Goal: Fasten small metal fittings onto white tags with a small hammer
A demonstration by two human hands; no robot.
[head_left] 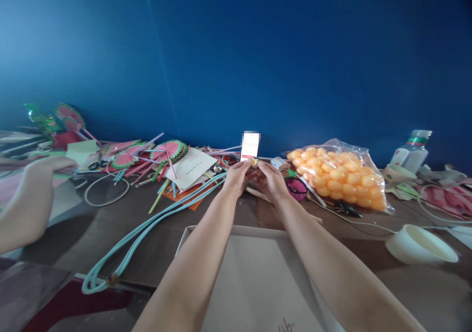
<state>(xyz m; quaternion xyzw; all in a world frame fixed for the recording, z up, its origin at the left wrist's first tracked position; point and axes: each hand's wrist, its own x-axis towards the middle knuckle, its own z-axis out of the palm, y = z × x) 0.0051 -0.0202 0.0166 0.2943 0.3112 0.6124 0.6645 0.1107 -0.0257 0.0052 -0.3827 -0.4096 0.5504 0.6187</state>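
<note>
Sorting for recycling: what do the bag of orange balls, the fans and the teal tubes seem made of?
Bag: clear glossy plastic film, crinkled. Orange balls: likely smooth plastic. Fans: matte pleated paper. Teal tubes: probably flexible plastic or rubber; they curve.

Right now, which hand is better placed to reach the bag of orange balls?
Probably the right hand: the bag of orange balls lies on its side, while the left hand would have to cross over.

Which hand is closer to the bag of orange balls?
Right. The right hand is near the bag; the left hand, holding a yellow piece with it, is farther.
</note>
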